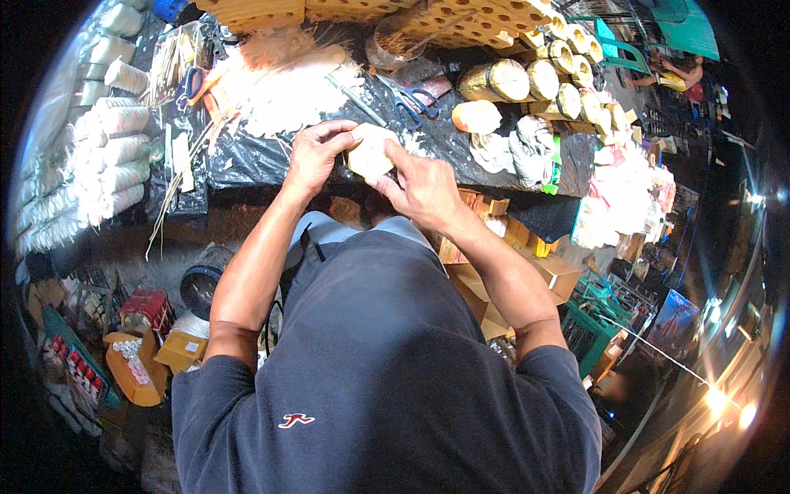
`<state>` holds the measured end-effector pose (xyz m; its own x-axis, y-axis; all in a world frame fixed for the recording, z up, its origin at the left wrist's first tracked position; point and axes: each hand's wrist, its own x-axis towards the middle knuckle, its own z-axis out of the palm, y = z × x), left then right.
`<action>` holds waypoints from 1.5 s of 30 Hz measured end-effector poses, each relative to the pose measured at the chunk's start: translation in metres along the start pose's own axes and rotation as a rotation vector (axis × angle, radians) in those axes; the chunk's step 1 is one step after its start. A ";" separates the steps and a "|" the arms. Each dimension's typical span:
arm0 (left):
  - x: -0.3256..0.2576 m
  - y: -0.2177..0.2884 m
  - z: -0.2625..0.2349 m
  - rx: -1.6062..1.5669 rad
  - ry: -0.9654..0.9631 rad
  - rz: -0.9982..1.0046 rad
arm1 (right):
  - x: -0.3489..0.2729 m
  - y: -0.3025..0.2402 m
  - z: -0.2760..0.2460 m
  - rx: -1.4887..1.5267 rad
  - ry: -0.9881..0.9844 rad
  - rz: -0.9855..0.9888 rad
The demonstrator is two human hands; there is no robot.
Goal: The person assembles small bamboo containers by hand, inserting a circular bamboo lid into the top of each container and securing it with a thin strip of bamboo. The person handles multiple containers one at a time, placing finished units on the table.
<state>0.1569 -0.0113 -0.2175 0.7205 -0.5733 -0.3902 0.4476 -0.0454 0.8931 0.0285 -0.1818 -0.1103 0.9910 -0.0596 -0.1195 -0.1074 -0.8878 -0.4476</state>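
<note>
Holding a pale, cream-coloured block [369, 152] between both hands, the person is working it just above the near edge of the tabletop [263, 160], which is covered in crinkled black plastic sheeting. The left hand [315, 155] is curling over the block's left side with fingers bent down onto its top, its grip closed on the block; the right hand [424, 188] is pressing in from the right, thumb and forefinger pinching the block's edge, so that grip too is grasping it. By the look of it, the step in hand is shaping or wrapping the block, and the next move seems to call for a steady pinch from both sides while the soft-looking piece is being turned; whether it is dough, foam or paper I cannot tell.

Blue-handled scissors [414, 100] are lying on the plastic beyond the hands. White crumbly or fluffy material [288, 95] is spreading across the sheet at upper left. Fat cylindrical rolls with tan ends [497, 80] are lining the far right, and white ribbed rolls [115, 156] are stacking up along the left. Thin pale sticks [177, 177] are lying loosely near them.
</note>
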 end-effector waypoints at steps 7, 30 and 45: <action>-0.003 0.008 0.001 0.027 0.028 0.005 | 0.007 0.004 0.002 0.105 -0.115 0.017; 0.006 0.004 0.001 0.131 0.047 0.043 | -0.023 0.005 0.028 -0.077 0.097 -0.127; 0.009 -0.011 0.000 0.030 0.037 0.024 | -0.023 -0.010 0.020 -0.005 0.086 -0.153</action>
<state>0.1586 -0.0157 -0.2314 0.7502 -0.5434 -0.3766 0.4145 -0.0573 0.9083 0.0048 -0.1627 -0.1208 0.9989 0.0380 0.0257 0.0455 -0.8919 -0.4499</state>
